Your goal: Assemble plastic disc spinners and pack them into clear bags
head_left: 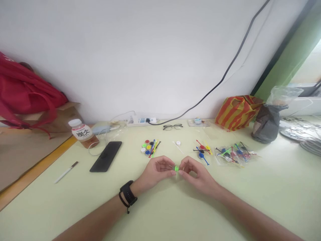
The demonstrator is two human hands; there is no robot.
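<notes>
A small bright green plastic disc (177,168) is pinched between my two hands, just above the table. My left hand (160,169), with a black watch on its wrist, grips it from the left by thumb and fingertips. From the right, my right hand (197,172) closes thumb and forefinger on its other side. Beyond them lie a white disc (178,143) and a thin white arrow (177,147). Coloured discs (146,147) and a bundle of arrows (154,148) sit behind my left hand. Several discs with arrows fitted, one a blue spinner (201,155), lie behind my right hand.
Clear bags of spinners (234,154) lie to the right. Leftward are a black phone (106,156), a pen (66,172) and a bottle (82,134). Eyeglasses (173,127), a power strip (141,122) and a striped bag (235,113) stand along the wall.
</notes>
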